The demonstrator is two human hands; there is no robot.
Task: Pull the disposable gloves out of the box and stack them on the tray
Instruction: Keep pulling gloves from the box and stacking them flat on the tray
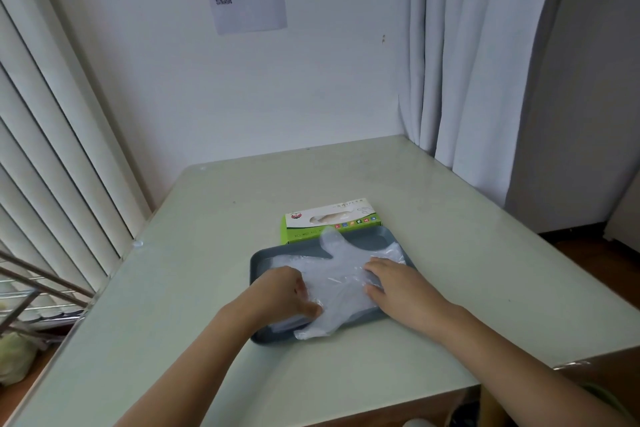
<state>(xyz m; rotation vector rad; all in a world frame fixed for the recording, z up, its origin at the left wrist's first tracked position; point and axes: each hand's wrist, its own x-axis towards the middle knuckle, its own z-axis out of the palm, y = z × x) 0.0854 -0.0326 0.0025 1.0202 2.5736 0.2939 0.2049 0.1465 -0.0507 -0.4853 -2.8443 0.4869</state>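
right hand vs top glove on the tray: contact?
Touching. The head view shows the right hand with its fingers resting on the glove, which lies on the tray; no gap shows between them.

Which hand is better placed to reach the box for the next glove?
Probably the right hand: it lies flat on the gloves near the far edge of the tray, closer to the box. The left hand is curled on the gloves nearer the front.
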